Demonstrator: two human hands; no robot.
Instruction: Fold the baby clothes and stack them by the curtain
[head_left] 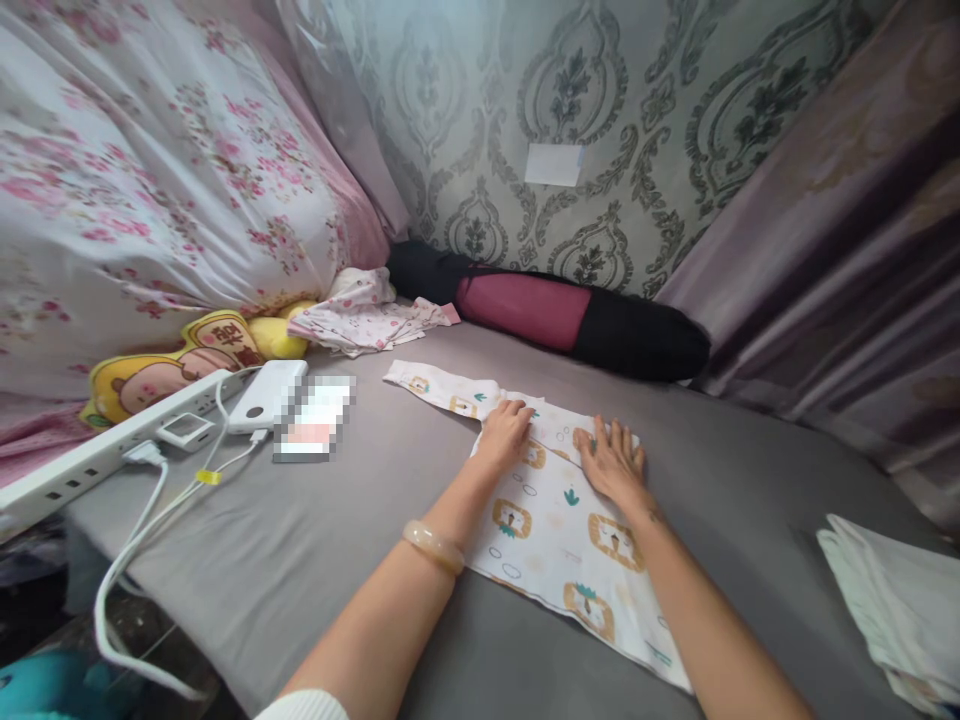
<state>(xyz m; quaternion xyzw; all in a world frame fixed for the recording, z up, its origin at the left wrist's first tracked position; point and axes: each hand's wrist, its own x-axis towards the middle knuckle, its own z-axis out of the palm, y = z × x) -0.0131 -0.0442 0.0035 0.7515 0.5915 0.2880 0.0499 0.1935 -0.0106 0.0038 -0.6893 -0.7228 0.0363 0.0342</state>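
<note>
A white baby shirt printed with tan lion faces and green leaves lies on a grey sheet. One sleeve stretches out to the left; the other side is folded inward along the top. My left hand, with a pale bangle on the wrist, has its fingers curled together on the cloth near the base of that sleeve. On the folded upper right part, my right hand rests with fingers spread flat. The undersides of both hands are hidden.
At left are a white power strip with cables, a power bank, a blurred-out phone and a yellow cushion. Behind lie crumpled printed clothes and a long black-and-maroon bag. Folded cloths sit at right.
</note>
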